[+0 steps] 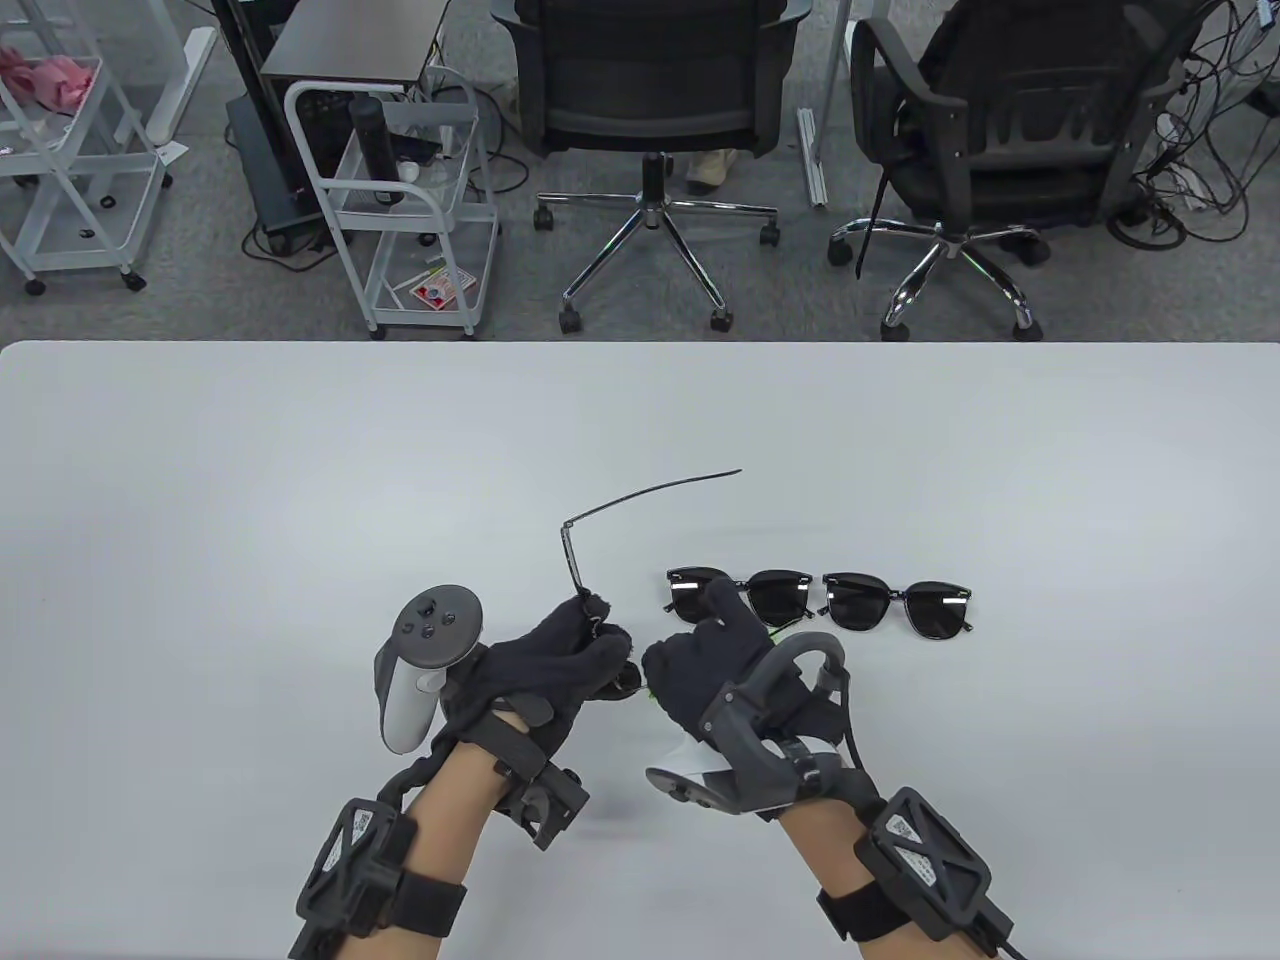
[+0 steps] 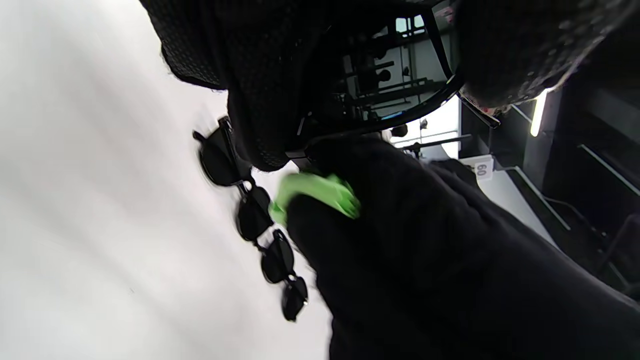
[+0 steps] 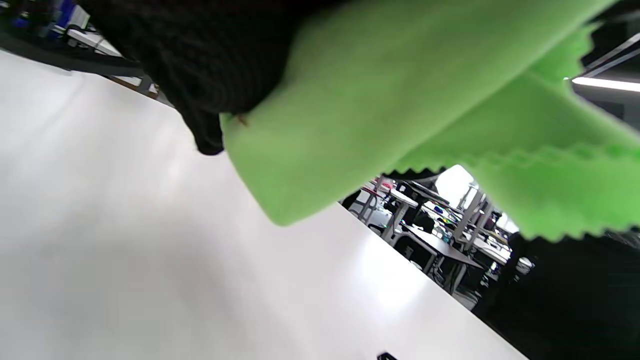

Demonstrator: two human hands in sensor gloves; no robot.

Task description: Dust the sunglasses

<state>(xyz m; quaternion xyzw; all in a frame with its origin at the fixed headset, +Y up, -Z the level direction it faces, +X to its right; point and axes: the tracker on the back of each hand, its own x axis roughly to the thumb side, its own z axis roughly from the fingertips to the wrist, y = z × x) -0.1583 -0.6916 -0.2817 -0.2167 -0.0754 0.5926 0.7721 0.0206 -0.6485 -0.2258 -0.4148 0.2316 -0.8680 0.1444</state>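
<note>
- One white table (image 1: 300,480) with a smooth matte top carries the work; beyond its far edge stand two black office chairs (image 1: 650,110) on chrome star bases and two white wire carts (image 1: 400,200).
- Two gloved hands in black knit fabric meet near the table's front edge, each with a tracker strapped on.
- The left hand (image 1: 560,660) pinches the frame of one pair of thin black sunglasses (image 1: 575,560) lifted off the table, one slim temple arm sweeping up and to the right.
- The right hand (image 1: 715,660) has its fingers curled round one bright green cloth (image 3: 400,100), soft, with a zigzag-cut edge, just beside the held pair.
- Two more pairs of dark-lensed sunglasses (image 1: 900,603) lie side by side on the table, behind the right hand, which partly hides the nearer pair.
</note>
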